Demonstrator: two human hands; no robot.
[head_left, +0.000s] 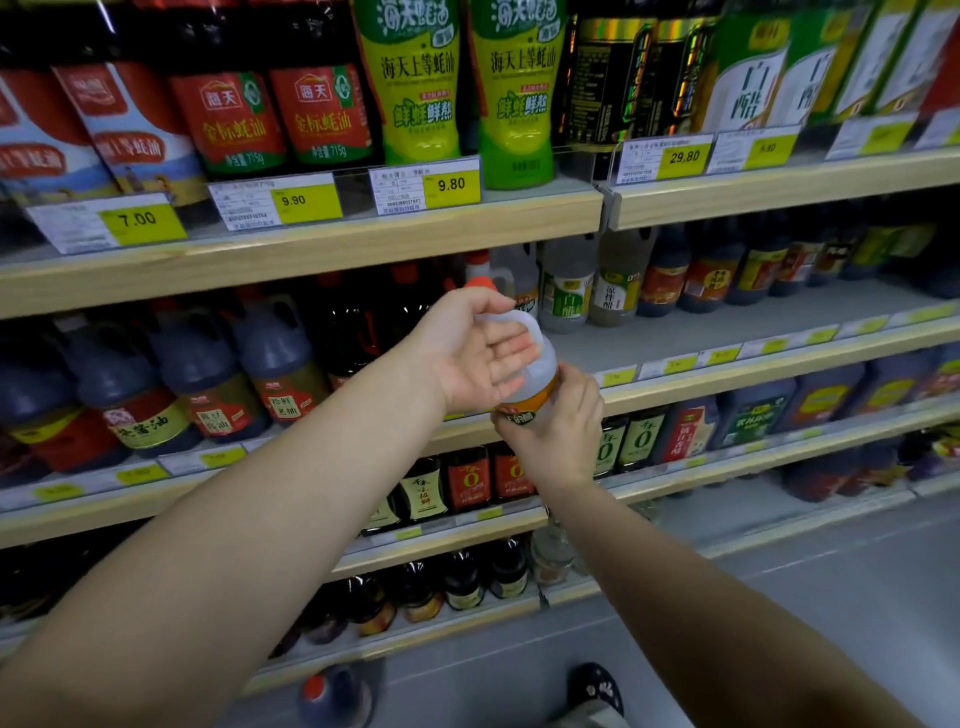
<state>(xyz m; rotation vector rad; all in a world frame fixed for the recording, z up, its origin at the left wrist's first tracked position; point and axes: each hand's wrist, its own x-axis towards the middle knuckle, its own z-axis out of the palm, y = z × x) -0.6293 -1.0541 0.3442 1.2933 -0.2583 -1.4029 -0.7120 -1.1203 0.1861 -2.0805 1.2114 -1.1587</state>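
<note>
A translucent white jug-shaped bottle (541, 375) with a red cap, a moulded handle and an orange-and-black label is held in the air in front of the middle shelf. My left hand (475, 351) grips its upper part, palm turned toward me, thumb over the shoulder near the cap and fingers curled at the handle. My right hand (558, 431) wraps around the bottom of the bottle from below, covering most of the label. The bottle leans slightly to the left.
Wooden-edged shelves (363, 234) with yellow price tags fill the view. Dark soy-sauce jugs (197, 374) stand left, green squeeze bottles (514, 93) above, pale vinegar bottles (566, 291) just behind the hands. A dark red-capped bottle (332, 696) and a shoe (597, 686) are low down.
</note>
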